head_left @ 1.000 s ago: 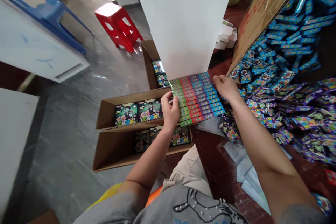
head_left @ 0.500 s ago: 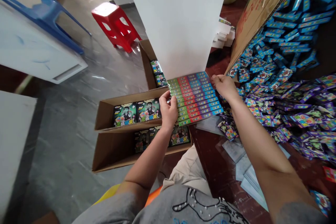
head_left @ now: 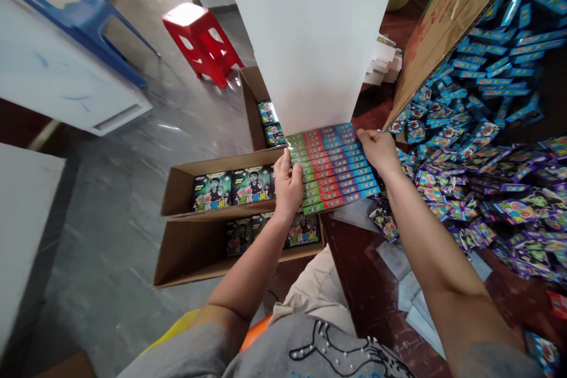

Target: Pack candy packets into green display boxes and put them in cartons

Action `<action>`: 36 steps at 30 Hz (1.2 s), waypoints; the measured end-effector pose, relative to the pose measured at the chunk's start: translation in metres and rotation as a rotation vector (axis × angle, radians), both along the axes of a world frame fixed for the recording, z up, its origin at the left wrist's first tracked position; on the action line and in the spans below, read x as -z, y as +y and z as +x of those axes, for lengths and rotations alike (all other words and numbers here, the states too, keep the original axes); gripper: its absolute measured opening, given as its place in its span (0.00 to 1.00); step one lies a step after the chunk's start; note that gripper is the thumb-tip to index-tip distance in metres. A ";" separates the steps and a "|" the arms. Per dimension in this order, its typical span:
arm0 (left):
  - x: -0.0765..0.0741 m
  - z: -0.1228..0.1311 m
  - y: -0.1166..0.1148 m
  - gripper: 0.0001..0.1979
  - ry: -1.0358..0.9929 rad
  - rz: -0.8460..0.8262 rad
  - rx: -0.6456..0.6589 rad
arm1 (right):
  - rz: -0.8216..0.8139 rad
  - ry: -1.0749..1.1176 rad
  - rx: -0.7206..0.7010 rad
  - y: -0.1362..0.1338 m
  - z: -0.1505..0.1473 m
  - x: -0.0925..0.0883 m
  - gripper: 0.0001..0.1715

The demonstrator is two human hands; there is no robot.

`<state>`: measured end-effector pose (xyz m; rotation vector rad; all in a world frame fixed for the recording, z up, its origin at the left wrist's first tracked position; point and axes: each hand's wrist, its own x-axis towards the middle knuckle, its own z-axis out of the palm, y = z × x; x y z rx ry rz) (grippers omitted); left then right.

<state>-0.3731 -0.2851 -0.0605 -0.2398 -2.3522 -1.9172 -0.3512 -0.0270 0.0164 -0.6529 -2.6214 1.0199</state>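
Note:
Rows of small green, red, purple and blue candy-style packets lie packed in a display box (head_left: pixel 339 171), whose tall white lid (head_left: pixel 314 41) stands up behind them. My left hand (head_left: pixel 289 186) grips the box's left edge, thumb on the near side and fingers along the rim. At the right edge, my right hand (head_left: pixel 378 150) is closed with the fingertips at the box's upper right corner; its fingers are partly hidden. The box is held over the table edge, beside the open cartons.
Open cartons (head_left: pixel 177 251) with dark green printed boxes (head_left: pixel 252 185) stand at the left. A large carton (head_left: pixel 436 29) spills blue packets (head_left: pixel 509 65) and purple packets (head_left: pixel 527 207) at the right. Clear plastic sleeves (head_left: pixel 410 289) lie on the dark red table (head_left: pixel 358 283). A red stool (head_left: pixel 204 41) stands beyond.
The whole view has shifted slightly, so things sit a little farther right in the picture. Both hands stay at the box's sides, with only slight finger movement.

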 end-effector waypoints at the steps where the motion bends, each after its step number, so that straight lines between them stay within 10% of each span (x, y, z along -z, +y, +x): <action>1: 0.000 0.000 0.000 0.27 -0.003 -0.005 0.002 | 0.004 0.012 -0.003 -0.001 0.000 -0.002 0.27; 11: -0.005 0.003 0.002 0.29 0.054 -0.014 -0.033 | -0.025 0.103 -0.250 0.014 -0.002 -0.010 0.23; 14: -0.028 0.006 0.001 0.28 0.333 -0.240 -0.025 | -0.045 0.078 -0.417 0.030 -0.012 -0.008 0.33; 19: -0.067 0.008 0.010 0.22 0.553 -0.754 0.400 | 0.051 0.060 -0.640 0.047 -0.029 -0.019 0.23; 25: -0.070 0.018 0.019 0.23 0.528 -0.953 0.362 | 0.111 0.179 -0.663 0.049 -0.026 -0.064 0.23; 31: -0.089 0.003 0.007 0.14 0.460 -0.595 0.368 | 0.453 0.456 -0.612 0.029 0.084 -0.138 0.16; 36: -0.129 0.004 -0.017 0.24 0.388 -0.332 0.345 | 0.833 0.491 -0.504 -0.005 0.250 -0.141 0.25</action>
